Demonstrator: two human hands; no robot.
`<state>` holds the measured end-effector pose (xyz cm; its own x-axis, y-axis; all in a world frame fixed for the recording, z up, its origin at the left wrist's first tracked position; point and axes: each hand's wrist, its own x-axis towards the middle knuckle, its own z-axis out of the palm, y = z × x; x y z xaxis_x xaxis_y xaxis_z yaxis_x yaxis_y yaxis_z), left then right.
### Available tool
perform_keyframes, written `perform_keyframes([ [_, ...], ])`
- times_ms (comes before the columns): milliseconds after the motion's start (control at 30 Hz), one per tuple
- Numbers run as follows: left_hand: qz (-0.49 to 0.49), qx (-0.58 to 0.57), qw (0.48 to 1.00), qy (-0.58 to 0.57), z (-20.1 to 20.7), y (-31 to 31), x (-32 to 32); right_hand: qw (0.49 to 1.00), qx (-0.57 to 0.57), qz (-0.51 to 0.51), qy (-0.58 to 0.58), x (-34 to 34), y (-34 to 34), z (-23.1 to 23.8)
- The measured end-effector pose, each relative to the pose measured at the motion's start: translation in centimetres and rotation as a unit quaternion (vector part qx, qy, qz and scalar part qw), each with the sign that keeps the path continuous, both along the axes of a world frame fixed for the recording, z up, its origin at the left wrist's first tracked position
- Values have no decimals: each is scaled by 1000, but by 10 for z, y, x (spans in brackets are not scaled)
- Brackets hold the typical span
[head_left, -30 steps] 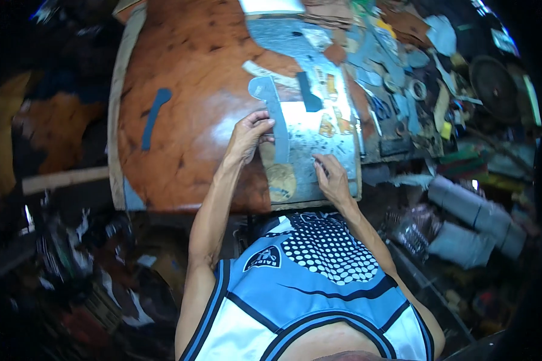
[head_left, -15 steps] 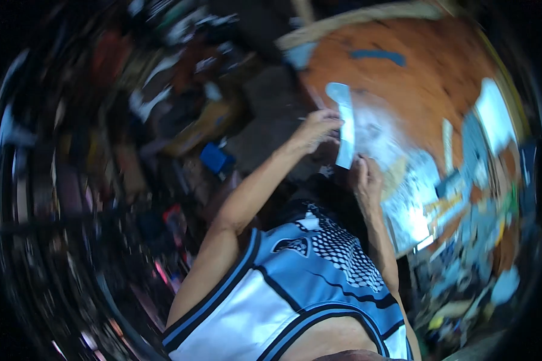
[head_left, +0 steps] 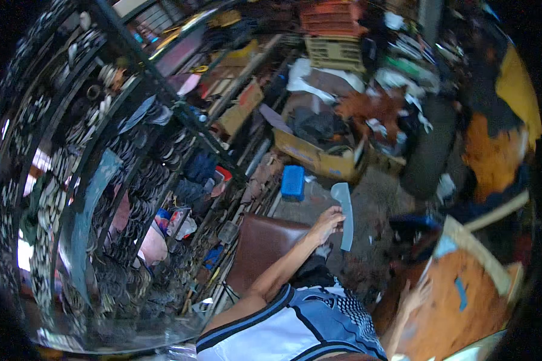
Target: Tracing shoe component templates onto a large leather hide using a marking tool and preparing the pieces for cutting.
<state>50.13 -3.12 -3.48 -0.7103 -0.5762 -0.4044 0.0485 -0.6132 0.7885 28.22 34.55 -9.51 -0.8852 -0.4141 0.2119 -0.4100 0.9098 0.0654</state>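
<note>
My left hand (head_left: pixel 329 224) is closed on the edge of a flat, pale blue-grey curved strip (head_left: pixel 346 219) with a rounded end at the top. The strip hangs upright above the floor, apart from the table. To the right, my right hand (head_left: pixel 417 296) is at the near left edge of the orange-brown worktable (head_left: pixel 430 328), slightly blurred, its fingers stretched out with nothing visible in them. A short dark blue strip (head_left: pixel 461 293) lies on that tabletop.
A dark rack (head_left: pixel 150 162) packed with many thin curved pieces fills the left. Ahead are a blue container (head_left: pixel 292 183), a cardboard box (head_left: pixel 319 157) of dark material and stacked crates (head_left: pixel 334 53). A brown padded seat (head_left: pixel 265 246) is beside my left forearm.
The view has swung left, so the rack and floor show more and the table sits at the lower right. My right hand is now well apart from the strip; my left still holds it.
</note>
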Motion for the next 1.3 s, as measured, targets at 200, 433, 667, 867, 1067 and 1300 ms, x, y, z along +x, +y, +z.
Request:
perform_keyframes([
  [200, 133, 45, 990, 14, -7, -97, 47, 995, 44, 40, 83, 41, -3, 46],
  [433, 259, 34, 964, 52, 5, -145, 86, 925, -258, 229, -156, -37, -104, -21],
  [667, 462, 11, 886, -12, 12, -111, 128, 702, -171, 603, -339, 54, -531, 57],
  [867, 738, 30, 673, -39, -17, -30, 194, 502, -268, 770, -287, 153, -808, 156],
  [1067, 841, 7, 540, -31, -20, 71, 135, 418, -299, 835, -197, 253, -975, 240],
  [1300, 868, -39, 462, -175, 51, 89, 11, 529, -166, 814, -175, 371, -1085, 263],
])
